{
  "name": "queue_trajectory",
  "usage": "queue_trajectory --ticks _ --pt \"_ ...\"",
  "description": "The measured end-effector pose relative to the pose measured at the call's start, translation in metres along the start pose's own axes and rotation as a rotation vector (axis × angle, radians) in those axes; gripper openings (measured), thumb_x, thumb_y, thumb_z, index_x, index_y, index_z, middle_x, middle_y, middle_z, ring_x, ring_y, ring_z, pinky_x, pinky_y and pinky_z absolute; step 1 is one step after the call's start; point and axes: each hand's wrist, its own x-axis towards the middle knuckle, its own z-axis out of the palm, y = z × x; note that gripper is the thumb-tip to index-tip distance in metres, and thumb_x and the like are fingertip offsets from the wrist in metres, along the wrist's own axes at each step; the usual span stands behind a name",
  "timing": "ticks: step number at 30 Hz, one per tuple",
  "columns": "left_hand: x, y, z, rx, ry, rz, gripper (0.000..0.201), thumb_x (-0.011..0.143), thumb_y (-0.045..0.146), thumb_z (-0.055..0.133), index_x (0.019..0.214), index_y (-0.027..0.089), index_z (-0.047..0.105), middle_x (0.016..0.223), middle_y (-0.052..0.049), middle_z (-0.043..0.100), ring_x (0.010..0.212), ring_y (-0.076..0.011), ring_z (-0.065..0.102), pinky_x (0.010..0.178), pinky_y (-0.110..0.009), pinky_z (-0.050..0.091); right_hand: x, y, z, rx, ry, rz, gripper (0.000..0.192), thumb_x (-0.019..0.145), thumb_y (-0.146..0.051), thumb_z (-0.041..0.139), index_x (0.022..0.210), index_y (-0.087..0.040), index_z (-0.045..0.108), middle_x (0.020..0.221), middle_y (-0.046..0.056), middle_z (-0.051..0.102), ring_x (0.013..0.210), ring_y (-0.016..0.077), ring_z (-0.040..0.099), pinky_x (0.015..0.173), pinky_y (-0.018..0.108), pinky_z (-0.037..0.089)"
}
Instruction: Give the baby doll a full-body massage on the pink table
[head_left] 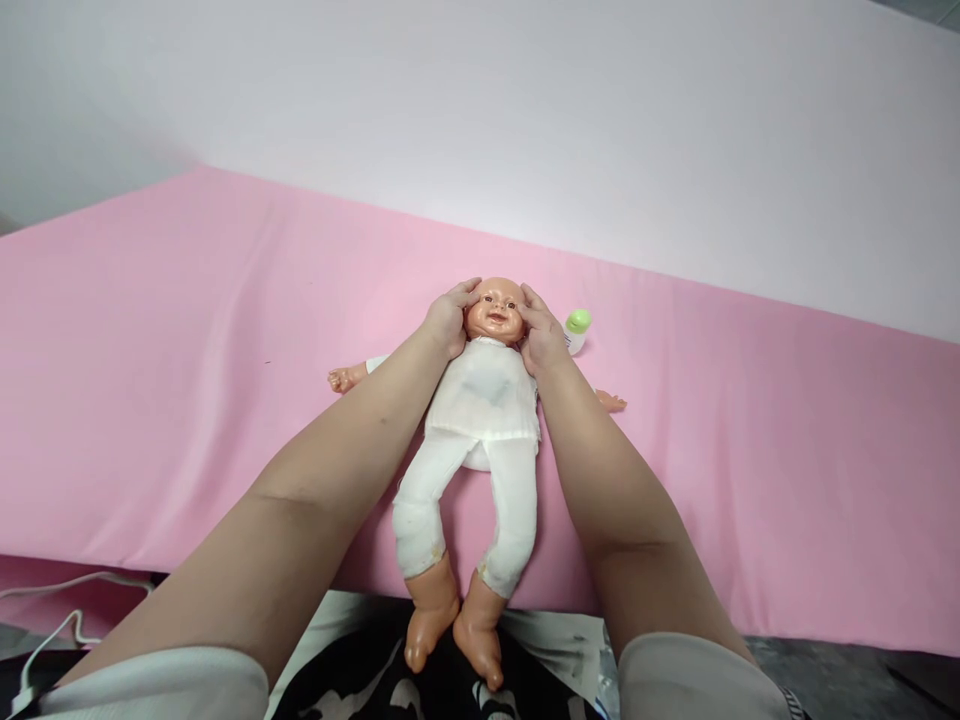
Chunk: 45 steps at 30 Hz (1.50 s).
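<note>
A doll (480, 420) is laid on its back on a pink sheet (187, 350), its long axis running almost straight away from the person: head at the far end, bare feet at the near end. The head is held from both sides. The left hand (448, 318) is cupped against one cheek and temple, with the fingers (463, 292) curled up over the brow; the right hand (541, 335) is pressed flat against the other cheek. Neither hand is closed into a fist; both are held partly open and moulded to the head, so the head is gripped between the two palms. Both hands are equally near, each on its own side, and the forearms run alongside the doll's body, the left one lying partly over its shoulder and chest.

The doll's arms are spread outward on the sheet to either side. Its feet hang past the near edge of the sheet, above the person's lap. A small bottle with a green cap (577, 330) stands just beside the right hand, on the side away from the doll, near but apparently not touching. Wide bare sheet is left on the left and right and beyond the head, up to a pale wall (600, 120). A white cable (52, 620) lies below the near edge at the far left.
</note>
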Motion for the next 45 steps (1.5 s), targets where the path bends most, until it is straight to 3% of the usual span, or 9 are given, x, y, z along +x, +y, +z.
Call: queue_trajectory --ticks 5,10,18,22,29,37,41,45 --pt "-0.003 -0.002 0.009 0.179 0.023 0.063 0.077 0.066 0.026 0.078 0.14 0.017 0.057 0.129 -0.016 0.07 0.118 -0.0355 0.072 0.106 -0.05 0.058 0.006 0.005 -0.001 -0.208 0.02 -0.098 0.067 0.081 -0.042 0.084 0.14 -0.033 0.055 0.148 0.004 0.061 0.139 0.028 0.063 0.116 0.052 0.056" --pt "-0.001 -0.005 0.012 0.243 0.045 0.067 0.065 0.066 0.028 0.08 0.128 0.02 0.061 0.116 -0.012 0.072 0.107 -0.0311 0.072 0.098 -0.045 0.06 0.014 0.008 -0.008 -0.313 0.033 -0.119 0.063 0.08 -0.049 0.089 0.131 -0.034 0.056 0.139 0.003 0.063 0.139 0.0287 0.062 0.112 0.051 0.059" --pt "0.009 -0.012 0.011 0.238 0.05 0.126 0.032 0.088 0.034 0.069 0.116 0.021 0.065 0.11 -0.008 0.075 0.109 -0.0258 0.072 0.104 -0.042 0.059 0.013 0.012 -0.002 -0.327 0.113 -0.2 0.046 0.09 -0.06 0.074 0.122 -0.031 0.06 0.131 0.004 0.068 0.137 0.0261 0.062 0.117 0.048 0.054" --pt "0.005 -0.006 0.005 0.13 0.013 0.069 0.038 0.087 0.028 0.069 0.124 0.019 0.065 0.117 -0.011 0.076 0.113 -0.0277 0.074 0.107 -0.045 0.059 0.008 0.006 -0.001 -0.218 0.067 -0.161 0.043 0.089 -0.052 0.073 0.123 -0.029 0.062 0.129 0.003 0.071 0.129 0.0233 0.067 0.119 0.05 0.052" --pt "0.005 0.002 -0.012 -0.014 -0.052 -0.046 0.065 0.078 0.023 0.072 0.142 0.019 0.062 0.142 -0.017 0.069 0.13 -0.0349 0.07 0.114 -0.053 0.056 -0.003 -0.006 -0.004 -0.069 0.007 0.009 0.063 0.08 -0.036 0.077 0.141 -0.032 0.061 0.151 0.004 0.065 0.133 0.0267 0.066 0.119 0.057 0.054" --pt "0.0 0.003 -0.004 0.101 -0.098 0.032 0.078 0.076 0.024 0.074 0.152 0.02 0.056 0.133 -0.013 0.072 0.117 -0.031 0.075 0.111 -0.049 0.057 -0.002 -0.002 0.001 -0.243 -0.044 -0.118 0.068 0.081 -0.045 0.085 0.141 -0.032 0.057 0.15 0.004 0.062 0.142 0.0278 0.061 0.121 0.053 0.052" --pt "-0.002 -0.001 0.002 0.189 -0.052 0.054 0.077 0.07 0.025 0.078 0.144 0.019 0.059 0.12 -0.013 0.073 0.108 -0.0308 0.074 0.106 -0.049 0.058 0.005 0.002 -0.003 -0.343 0.009 -0.144 0.065 0.08 -0.044 0.088 0.136 -0.033 0.057 0.148 0.003 0.06 0.146 0.0283 0.056 0.121 0.051 0.052" --pt "-0.001 -0.005 0.006 0.196 -0.03 0.077 0.067 0.07 0.032 0.08 0.134 0.019 0.063 0.113 -0.011 0.074 0.106 -0.0308 0.073 0.104 -0.049 0.058 0.014 0.003 -0.008 -0.393 0.019 -0.147 0.062 0.078 -0.049 0.09 0.129 -0.034 0.057 0.143 0.002 0.063 0.14 0.0271 0.06 0.118 0.048 0.054"
